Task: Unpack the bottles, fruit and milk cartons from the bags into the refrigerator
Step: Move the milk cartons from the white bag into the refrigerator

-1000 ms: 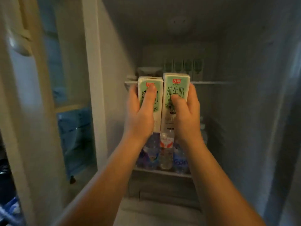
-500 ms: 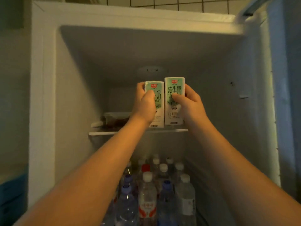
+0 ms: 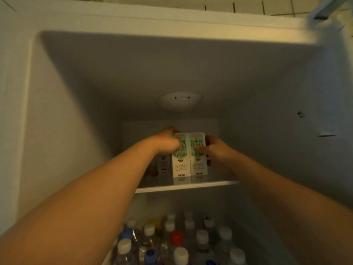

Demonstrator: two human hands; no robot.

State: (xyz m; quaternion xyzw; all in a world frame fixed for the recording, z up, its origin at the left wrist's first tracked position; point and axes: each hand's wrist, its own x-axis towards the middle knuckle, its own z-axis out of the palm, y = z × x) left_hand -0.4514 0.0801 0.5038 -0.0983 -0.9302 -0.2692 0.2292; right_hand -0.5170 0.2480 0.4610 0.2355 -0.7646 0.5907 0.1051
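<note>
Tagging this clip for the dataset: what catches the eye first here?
Mid-frame, the left hand grips the left milk carton and the right hand grips the right milk carton. Both cartons are green-and-white and stand upright, side by side, on the upper glass shelf. Below it, a crowd of capped bottles fills the lower compartment, with one red cap among white and blue.

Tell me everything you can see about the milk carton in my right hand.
The right milk carton is a paperboard-looking box, pale green above and white below, with a red logo and green Chinese characters. It stands upright, seemingly resting on the upper shelf, flush against the left carton. The right hand grips it, thumb across its front.
</note>
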